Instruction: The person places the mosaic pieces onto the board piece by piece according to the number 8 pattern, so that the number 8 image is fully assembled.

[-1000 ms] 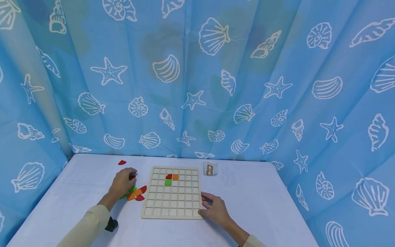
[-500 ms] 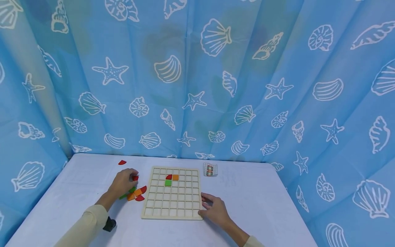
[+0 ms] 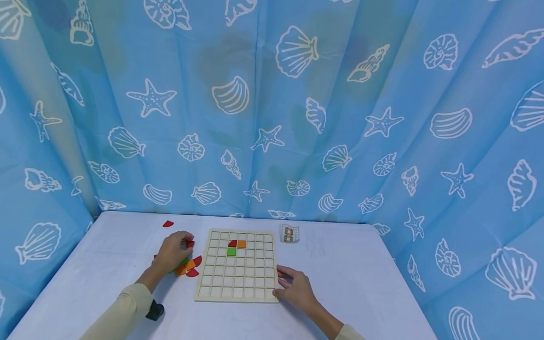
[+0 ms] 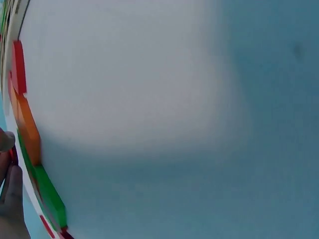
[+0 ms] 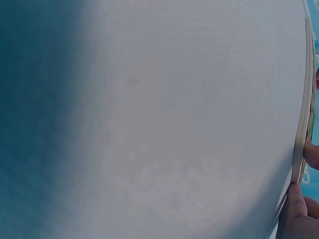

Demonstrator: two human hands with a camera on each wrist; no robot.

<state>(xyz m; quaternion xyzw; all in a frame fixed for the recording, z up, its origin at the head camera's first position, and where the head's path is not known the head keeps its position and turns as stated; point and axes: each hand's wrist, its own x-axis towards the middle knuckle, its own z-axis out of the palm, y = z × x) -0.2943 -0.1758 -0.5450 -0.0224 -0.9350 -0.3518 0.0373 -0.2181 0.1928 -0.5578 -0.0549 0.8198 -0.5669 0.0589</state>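
My left hand (image 3: 171, 252) pinches a small red piece (image 3: 190, 244) between thumb and fingertips, left of the wooden grid board (image 3: 237, 298). Under and beside this hand lies a pile with green, orange (image 3: 191, 265) and red quarter-round pieces (image 3: 192, 273). In the left wrist view, orange and green pieces (image 4: 50, 201) sit at the left edge. On the board, a red quarter-round (image 3: 232, 243), an orange square (image 3: 241, 244) and a green square (image 3: 231, 251) fill neighbouring cells. My right hand (image 3: 297, 289) grips the board's right edge near its lower corner, thumb and fingers at the rim.
A lone red piece (image 3: 168, 224) lies at the back left of the white table (image 3: 348, 264). Behind the board's right corner is a small card with a printed grid pattern (image 3: 289, 233). A blue shell-patterned curtain (image 3: 272, 141) surrounds the table's back and sides.
My left hand has shifted slightly right toward the board with the red piece in its fingertips, uncovering another red piece behind the wrist. The right hand and board have stayed put.
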